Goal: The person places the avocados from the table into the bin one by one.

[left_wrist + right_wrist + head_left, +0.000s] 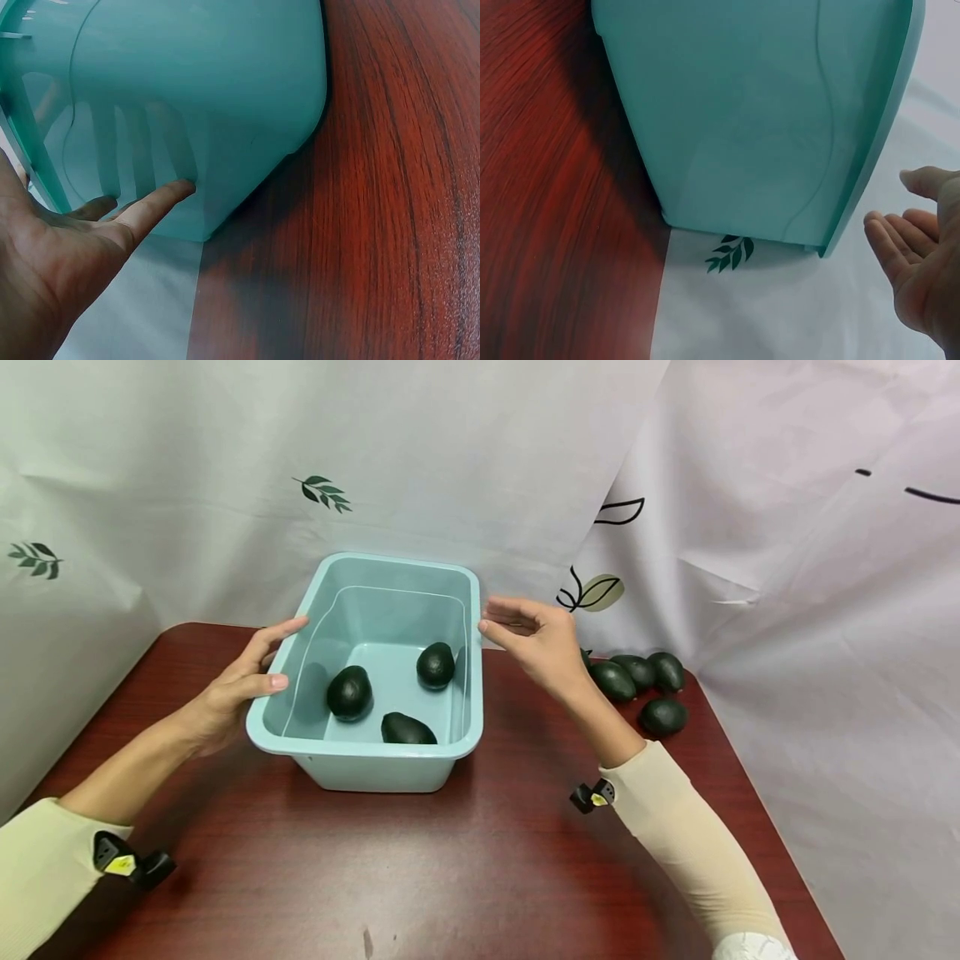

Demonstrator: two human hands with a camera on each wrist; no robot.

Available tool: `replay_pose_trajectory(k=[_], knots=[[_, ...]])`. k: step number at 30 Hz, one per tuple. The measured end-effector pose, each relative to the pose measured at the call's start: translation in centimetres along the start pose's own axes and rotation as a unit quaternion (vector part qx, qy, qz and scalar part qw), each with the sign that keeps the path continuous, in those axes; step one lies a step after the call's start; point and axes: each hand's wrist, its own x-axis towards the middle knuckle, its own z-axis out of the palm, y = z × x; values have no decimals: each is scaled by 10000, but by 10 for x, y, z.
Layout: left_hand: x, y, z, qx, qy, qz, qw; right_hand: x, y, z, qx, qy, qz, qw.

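The table point(360, 868) bears the bin point(365, 749), far and left of middle; the left hand point(232, 689), fingers spread, touches it, only its wrist view showing fingertips point(187, 184) against the outer wall point(247, 90); the right hand point(543, 639), thumb and fingers apart, hangs beside the right rim point(476, 685); three avocados point(349, 693) lie inside, the nearest part-hidden; other avocados point(663, 717) lie far right; yellow tags point(120, 865) are too small to read.

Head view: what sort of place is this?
Probably a makeshift tabletop recording booth: pale leaf-print cloth screens the back and sides of a dark red wood-grained table, and small black devices sit on both sleeves.
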Motion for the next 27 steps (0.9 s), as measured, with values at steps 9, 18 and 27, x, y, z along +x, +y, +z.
replay_pose_trajectory(k=[9,18,27], knots=[[0,1,0,-19,-21,8,10000,-5,9,-6,-149,65,132,9998],[1,-3,-2,-29,40,9,10000,-9,15,-14,-145,81,354,9992],[1,-3,-1,-64,29,26,10000,-10,21,-22,-178,149,537,9983]])
